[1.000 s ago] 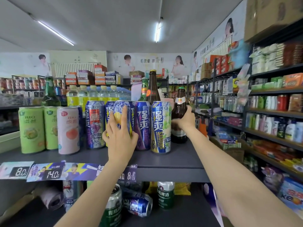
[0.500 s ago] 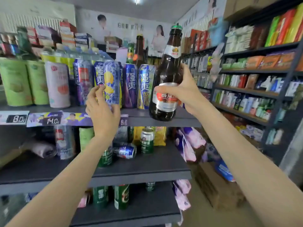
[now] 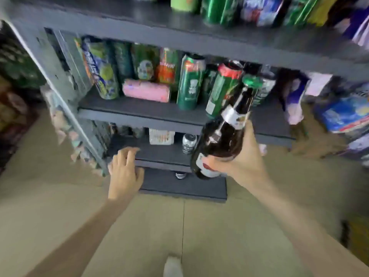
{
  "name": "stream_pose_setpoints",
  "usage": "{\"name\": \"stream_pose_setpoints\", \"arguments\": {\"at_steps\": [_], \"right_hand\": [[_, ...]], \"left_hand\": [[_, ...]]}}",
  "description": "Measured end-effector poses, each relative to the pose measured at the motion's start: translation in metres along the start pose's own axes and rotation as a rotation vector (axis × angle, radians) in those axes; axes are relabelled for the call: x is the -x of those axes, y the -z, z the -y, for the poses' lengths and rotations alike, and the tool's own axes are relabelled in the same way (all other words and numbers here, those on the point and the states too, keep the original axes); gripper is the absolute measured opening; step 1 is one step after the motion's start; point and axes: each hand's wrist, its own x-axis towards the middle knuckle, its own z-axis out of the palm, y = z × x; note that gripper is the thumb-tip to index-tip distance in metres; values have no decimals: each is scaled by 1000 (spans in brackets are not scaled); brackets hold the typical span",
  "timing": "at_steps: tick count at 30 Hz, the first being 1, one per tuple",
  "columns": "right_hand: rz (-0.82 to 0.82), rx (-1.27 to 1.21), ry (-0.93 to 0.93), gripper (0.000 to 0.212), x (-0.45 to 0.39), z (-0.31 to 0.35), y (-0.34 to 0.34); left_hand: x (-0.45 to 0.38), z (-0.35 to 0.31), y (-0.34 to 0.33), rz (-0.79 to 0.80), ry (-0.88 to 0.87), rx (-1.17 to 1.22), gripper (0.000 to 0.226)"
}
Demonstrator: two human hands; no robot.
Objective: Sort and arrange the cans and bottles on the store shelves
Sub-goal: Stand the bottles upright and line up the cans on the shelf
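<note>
The dark shelf unit [image 3: 139, 118] fills the upper half of the view, seen from above and blurred by motion; four of its boards show, stepping down toward the tan floor [image 3: 60, 206]. On the top board stand several cans, cut off by the frame edge, too smeared to count. The second board carries about eight standing cans: one blue-and-yellow can [image 3: 101, 70] at the left, tilted; dark green ones behind it; one orange-red can [image 3: 167, 65]; one tall green can [image 3: 190, 82] near the front; and one green can with a red top [image 3: 224, 86] just beside it on the right. One pink can [image 3: 146, 90] lies on its side in front of the back row. On the third board sit one white pack [image 3: 161, 136] and one small dark can [image 3: 188, 143]; one more dark can [image 3: 180, 174] shows on the lowest board.

One brown bottle [image 3: 223, 134] with a green cap is held in the air before the shelves, neck tilted up and away. The right hand [image 3: 243, 162] grips its lower body, fingers curled round the glass, thumb across the label. The left hand [image 3: 124, 170] holds nothing; its fingers are loosely spread, tips near the front edge of the third board. Whether they touch it I cannot tell.

At the right, blue and purple packs [image 3: 343, 114] lie blurred, count unclear.
</note>
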Motion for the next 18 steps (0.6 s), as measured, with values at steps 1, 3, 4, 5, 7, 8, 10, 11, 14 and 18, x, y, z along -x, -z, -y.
{"name": "stream_pose_setpoints", "arguments": {"at_steps": [1, 3, 4, 5, 7, 8, 10, 11, 14, 18], "right_hand": [[2, 16, -27, 72, 5, -36, -23], [9, 41, -75, 73, 20, -115, -68], [1, 42, -86, 72, 26, -153, -89], [-8, 54, -95, 70, 30, -188, -108], [-3, 85, -125, 69, 37, -264, -145], [8, 99, -143, 71, 39, -300, -162], [44, 156, -131, 74, 40, -366, -195], [62, 184, -115, 76, 38, -396, -210], [92, 202, -73, 80, 22, -471, -253], [61, 152, -67, 82, -15, -542, -302]], "left_hand": [[7, 23, -23, 10, -13, -24, 45], [23, 67, -74, 37, -69, -97, 47], [29, 87, -99, 65, -78, -124, 49], [31, 106, -124, 98, -81, -149, 50], [33, 143, -171, 98, -132, -207, 53], [33, 161, -193, 74, -170, -233, 53], [32, 193, -233, 32, -208, -278, 54], [31, 207, -251, 3, -222, -292, 55], [27, 242, -290, -118, -279, -334, 60], [23, 267, -316, -297, -386, -381, 63]]}}
